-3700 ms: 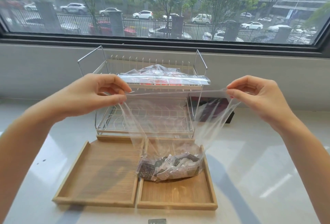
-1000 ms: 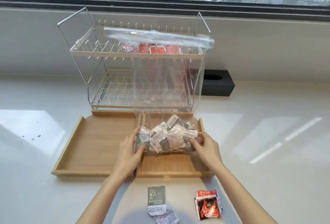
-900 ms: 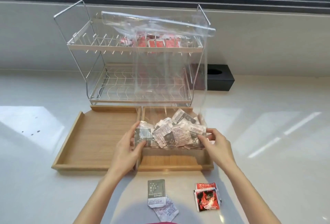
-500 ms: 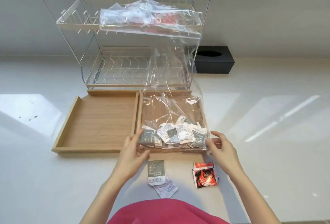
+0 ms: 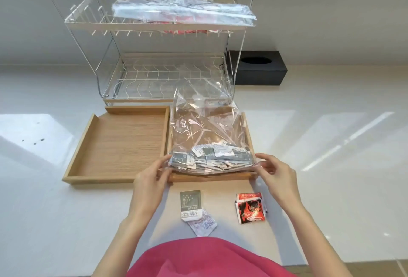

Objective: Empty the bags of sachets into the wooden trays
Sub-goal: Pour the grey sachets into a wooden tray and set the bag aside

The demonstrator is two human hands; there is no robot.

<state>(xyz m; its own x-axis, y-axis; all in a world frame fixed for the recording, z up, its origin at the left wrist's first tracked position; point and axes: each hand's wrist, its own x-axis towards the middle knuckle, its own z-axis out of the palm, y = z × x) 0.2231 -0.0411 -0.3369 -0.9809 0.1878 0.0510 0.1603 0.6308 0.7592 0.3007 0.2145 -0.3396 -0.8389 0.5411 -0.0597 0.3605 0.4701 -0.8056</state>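
Clear sachet bag (image 5: pixel 209 135) lies in the right wooden tray (image 5: pixel 249 135), sachets bunched at 6 o'clock; left hand (image 5: pixel 150 179) and right hand (image 5: pixel 276 177) pinch its 2 bottom corners, likely for upending; left tray (image 5: pixel 119 142) bare.

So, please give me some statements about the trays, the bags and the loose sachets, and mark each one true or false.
1. The left tray holds no sachets. True.
2. Both hands, left hand and right hand, hold the bag of grey sachets. True.
3. This bag lies over the left tray. False: it lies over the right tray.
4. The rack's top shelf is bare. False: a second bag lies there.
5. Red sachets lie inside a tray. False: they lie on the counter.
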